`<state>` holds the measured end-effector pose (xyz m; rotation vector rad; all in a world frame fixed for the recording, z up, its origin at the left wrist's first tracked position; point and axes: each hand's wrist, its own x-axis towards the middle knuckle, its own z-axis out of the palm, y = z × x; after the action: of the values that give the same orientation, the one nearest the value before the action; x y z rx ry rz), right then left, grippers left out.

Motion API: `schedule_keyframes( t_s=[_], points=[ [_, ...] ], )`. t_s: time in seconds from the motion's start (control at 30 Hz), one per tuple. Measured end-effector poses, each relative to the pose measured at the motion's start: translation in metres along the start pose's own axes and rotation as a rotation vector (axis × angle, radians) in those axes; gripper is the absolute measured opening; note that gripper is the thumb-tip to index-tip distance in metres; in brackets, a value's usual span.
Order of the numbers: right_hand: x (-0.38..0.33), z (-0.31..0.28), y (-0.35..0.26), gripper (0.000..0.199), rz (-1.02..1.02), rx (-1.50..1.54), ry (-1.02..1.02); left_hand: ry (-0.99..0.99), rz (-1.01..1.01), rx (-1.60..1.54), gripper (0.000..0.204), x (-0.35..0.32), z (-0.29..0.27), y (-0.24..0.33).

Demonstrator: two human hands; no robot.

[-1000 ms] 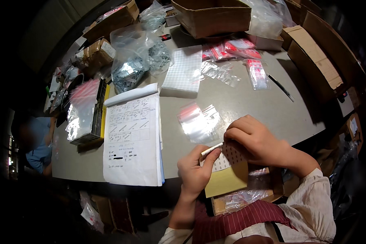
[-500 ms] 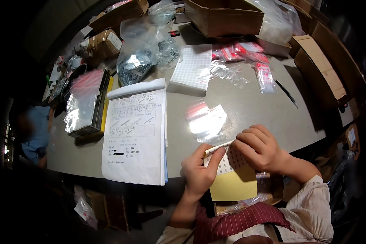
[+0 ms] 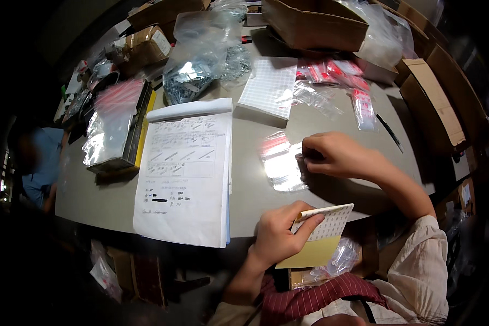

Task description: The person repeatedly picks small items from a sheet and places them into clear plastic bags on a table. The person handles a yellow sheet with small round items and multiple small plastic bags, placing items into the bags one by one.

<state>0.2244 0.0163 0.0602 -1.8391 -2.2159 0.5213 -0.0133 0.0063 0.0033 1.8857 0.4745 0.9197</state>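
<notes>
My left hand point(image 3: 282, 231) grips a label sheet point(image 3: 331, 220), thumb on top, by its folded left edge. Small printed labels run across its white upper part; the bare backing point(image 3: 312, 254) below is yellow. Clear zip bags point(image 3: 281, 165) with red tops lie in a glossy, overlapping pile on the table. Over the right edge of that pile is my right hand point(image 3: 331, 155), its fingers curled and pinched together at the bags. Whatever is between those fingertips is hidden.
Left of the bags lies a handwritten paper pad point(image 3: 182, 174). Beyond it stands a box of zip bags point(image 3: 114, 125). Farther back are bags of metal parts point(image 3: 187, 79), a white dotted sheet stack point(image 3: 269, 87), red-topped bags point(image 3: 331, 70), a pen point(image 3: 389, 133) and cardboard boxes point(image 3: 315, 24). A person point(image 3: 43, 163) is at far left.
My right hand has left the label sheet and moved up and forward to the bag pile. My left hand, still holding the sheet, has shifted slightly right and down; the sheet is tilted more.
</notes>
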Motion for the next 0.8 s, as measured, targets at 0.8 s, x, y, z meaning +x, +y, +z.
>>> schedule_keyframes(
  t_s=[0.8],
  points=[
    [-0.083,-0.006,-0.017,0.044,0.050,-0.256,-0.092,-0.026,0.027,-0.072,0.013,-0.008,-0.003,-0.002]
  ],
)
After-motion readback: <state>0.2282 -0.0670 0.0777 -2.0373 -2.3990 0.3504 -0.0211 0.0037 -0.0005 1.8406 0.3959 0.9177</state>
